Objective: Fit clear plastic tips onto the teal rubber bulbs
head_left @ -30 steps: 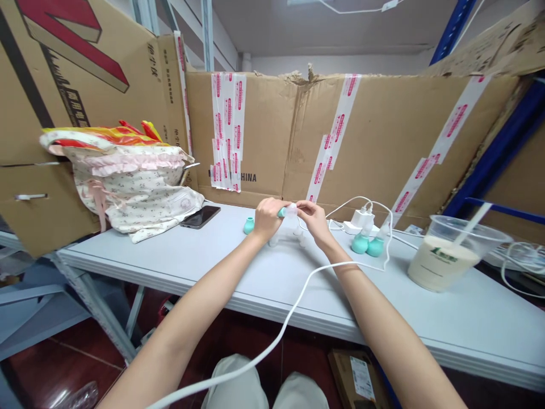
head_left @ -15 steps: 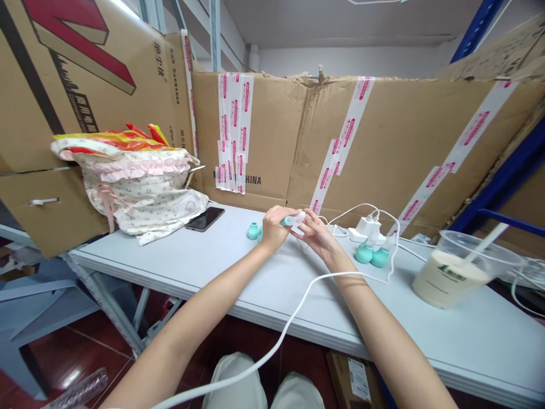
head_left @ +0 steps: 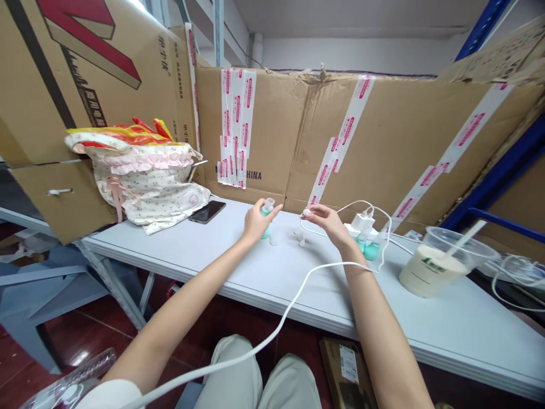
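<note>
My left hand [head_left: 254,222] is wrapped round a small teal bottle [head_left: 265,210] with a translucent top, holding it upright above the table. Another teal piece [head_left: 266,233] shows just below that hand, partly hidden by it. Between the fingertips of my right hand [head_left: 326,220] is a small white cap [head_left: 306,212]; its exact shape is partly covered. Small clear pieces stand on the table between the hands, among them a clear piece [head_left: 273,240] and a second clear piece [head_left: 301,241]. Teal bulb-shaped bottles [head_left: 372,250] with clear tops stand beyond my right wrist.
A white cable [head_left: 293,304] crosses in front of the table [head_left: 204,258]. At the right are a white plug [head_left: 361,221] and a plastic cup [head_left: 430,270] with a straw. To the left lie a phone [head_left: 208,212] and a floral bag [head_left: 149,187]. Cardboard [head_left: 264,125] walls the back.
My hands have moved apart. The left has gone left and turned the teal bottle upright; the right has drawn off to the right with the small white cap. The camera view has shifted slightly.
</note>
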